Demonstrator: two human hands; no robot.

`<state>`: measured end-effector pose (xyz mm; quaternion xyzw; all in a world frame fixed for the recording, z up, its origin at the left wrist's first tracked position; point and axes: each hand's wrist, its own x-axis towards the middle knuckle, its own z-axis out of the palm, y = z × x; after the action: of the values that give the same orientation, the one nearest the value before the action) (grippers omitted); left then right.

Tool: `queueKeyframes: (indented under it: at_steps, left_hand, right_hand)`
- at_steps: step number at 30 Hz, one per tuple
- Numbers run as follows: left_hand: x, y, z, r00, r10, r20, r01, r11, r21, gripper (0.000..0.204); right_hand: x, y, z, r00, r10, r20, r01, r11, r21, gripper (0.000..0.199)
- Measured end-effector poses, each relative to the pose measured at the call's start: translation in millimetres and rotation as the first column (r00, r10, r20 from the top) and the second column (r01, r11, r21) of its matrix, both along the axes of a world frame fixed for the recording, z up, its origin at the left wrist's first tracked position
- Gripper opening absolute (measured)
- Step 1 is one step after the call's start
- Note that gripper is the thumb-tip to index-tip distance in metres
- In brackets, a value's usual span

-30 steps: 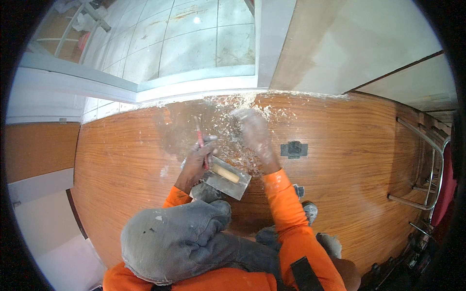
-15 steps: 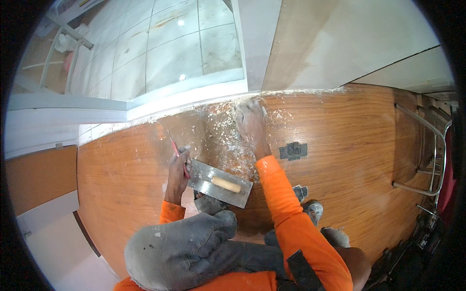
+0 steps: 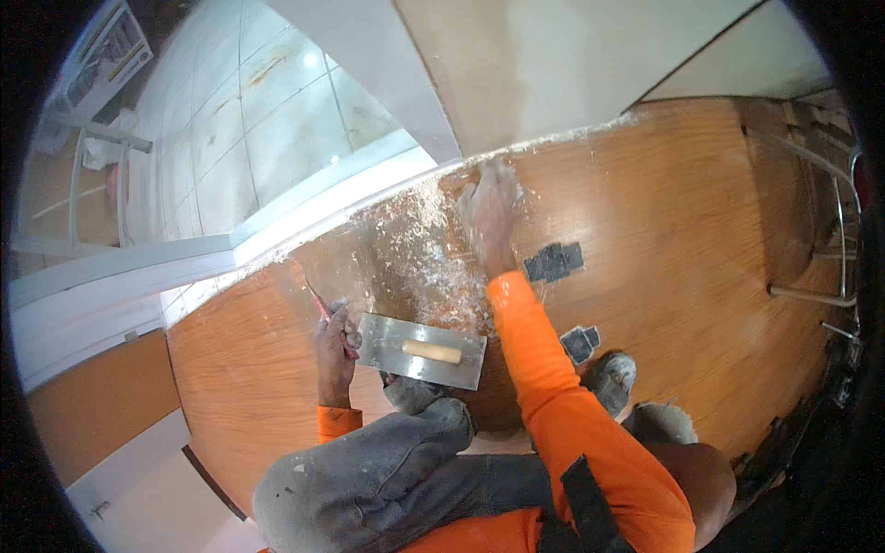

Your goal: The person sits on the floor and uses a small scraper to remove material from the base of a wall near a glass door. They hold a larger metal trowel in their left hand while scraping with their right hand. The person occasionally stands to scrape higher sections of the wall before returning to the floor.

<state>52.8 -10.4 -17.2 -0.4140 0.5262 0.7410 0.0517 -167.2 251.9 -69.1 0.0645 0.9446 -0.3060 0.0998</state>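
Note:
My left hand [image 3: 336, 355] is closed round the red handle of a thin, pointed tool [image 3: 319, 302], whose tip points away toward the doorway. Right beside it, a rectangular metal trowel [image 3: 387, 343] with a pale wooden grip lies flat above my shoe; whether my fingers touch its edge I cannot tell. Farther off, my right hand [image 3: 490, 210], dusty and a little blurred, is bent down against the floor near the wall base. Its fingers look curled, and what they hold, if anything, is hidden. Pale crumbs and white powder [image 3: 429, 267] cover the boards left of this hand.
The wood-look floor [image 3: 664, 212] meets a pale wall panel [image 3: 535, 74] and a white door sill [image 3: 332, 198], with tiles [image 3: 221, 129] beyond. Two dark patches [image 3: 554, 263] [image 3: 580, 344] sit right of my right arm. A metal-framed chair [image 3: 811, 293] stands far right.
The whole view has turned, so the wall edge now slants up to the right. My right hand has shifted slightly along the floor by the wall. The left hand keeps its red-handled tool.

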Motion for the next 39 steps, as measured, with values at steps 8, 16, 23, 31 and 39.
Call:
queueKeyframes:
  at_steps: [8, 16, 23, 31, 39]
  left_hand:
    - [1.2, 17.0, -3.4, 0.993, -0.119, 0.0, 0.119, 0.986, -0.117, 0.022]
    - [-15.9, 49.4, 0.9, 0.954, -0.298, 0.04, 0.301, 0.947, -0.111, 0.021]
    - [-5.1, 42.8, 0.3, 0.929, -0.36, 0.084, 0.368, 0.92, -0.134, 0.017]
    - [-4.2, 46.0, 7.3, 0.93, -0.35, 0.11, 0.365, 0.909, -0.199, 0.021]
    - [-8.9, 43.5, 21.3, 0.91, -0.411, 0.06, 0.414, 0.884, -0.216, 0.024]
  right_hand:
    - [39.3, -3.0, -3.2, 0.962, 0.209, -0.177, -0.254, 0.924, -0.287, 0.038]
    - [36.0, -11.4, -33.0, 0.951, 0.065, -0.303, -0.172, 0.924, -0.342, 0.044]
    - [-0.1, -20.9, -33.3, 0.917, -0.388, 0.091, 0.279, 0.462, -0.842, 0.027]
    - [-17.4, -23.5, 54.4, 0.961, -0.19, -0.203, 0.052, 0.84, -0.54, 0.03]
    - [-1.8, 36.6, 274.1, 0.957, 0.121, -0.262, -0.229, 0.869, -0.438, 0.023]
